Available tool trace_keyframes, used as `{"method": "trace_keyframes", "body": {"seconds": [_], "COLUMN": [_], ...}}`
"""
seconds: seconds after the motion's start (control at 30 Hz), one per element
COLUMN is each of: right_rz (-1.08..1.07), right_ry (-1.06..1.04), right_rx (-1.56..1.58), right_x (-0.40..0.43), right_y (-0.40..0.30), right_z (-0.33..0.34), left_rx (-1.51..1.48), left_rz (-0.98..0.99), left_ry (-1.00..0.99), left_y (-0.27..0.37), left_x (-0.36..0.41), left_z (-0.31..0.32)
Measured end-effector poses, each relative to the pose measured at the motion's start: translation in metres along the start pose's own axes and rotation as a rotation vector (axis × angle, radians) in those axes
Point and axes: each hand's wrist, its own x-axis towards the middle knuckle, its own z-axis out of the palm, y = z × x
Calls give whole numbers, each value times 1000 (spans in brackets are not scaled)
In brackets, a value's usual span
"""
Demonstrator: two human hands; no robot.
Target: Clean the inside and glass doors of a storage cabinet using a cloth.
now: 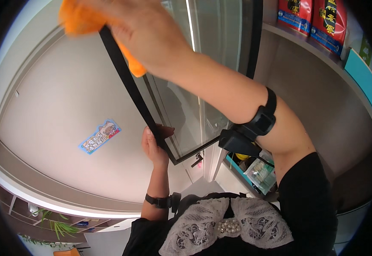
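A glass cabinet door point(189, 112) with a black frame stands in front of me. My left hand point(155, 144) grips the black frame near its lower corner, fingers wrapped around the edge. High in the picture, my right hand point(134, 35), partly blurred and cut off by the top rim, holds an orange cloth point(83, 19) against the upper part of the same frame edge. Part of the cloth hangs down below the hand, over the frame and glass. Both arms wear black straps with small black devices.
A flat door point(61, 96) with a cartoon sticker point(100, 136) is at left. On the right are cabinet shelves point(301, 41) with red packages point(328, 24). An open turquoise-edged drawer or box point(237, 168) holding packets sits below my right arm. Plants point(61, 228) stand at lower left.
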Motion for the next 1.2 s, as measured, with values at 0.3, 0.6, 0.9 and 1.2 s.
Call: {"method": "trace_keyframes", "body": {"seconds": [0.3,0.6,0.9,1.2], "right_rz": [-26,238,528,1209], "right_ry": [-506,-986,-901,-672], "right_rx": [285,398,-132,-293], "right_x": [-233,-426,-452,-455], "right_y": [-59,-80,-43,-53], "right_z": [-25,-102,-190,-178], "left_rx": [-1065,-352,90,123], "left_rz": [-402,-382,-271,-215], "left_ry": [135,-193,-68,19], "left_y": [11,-18,-29,-39], "left_x": [2,-20,-27,-26], "left_z": [-32,-42,-16,-14]}}
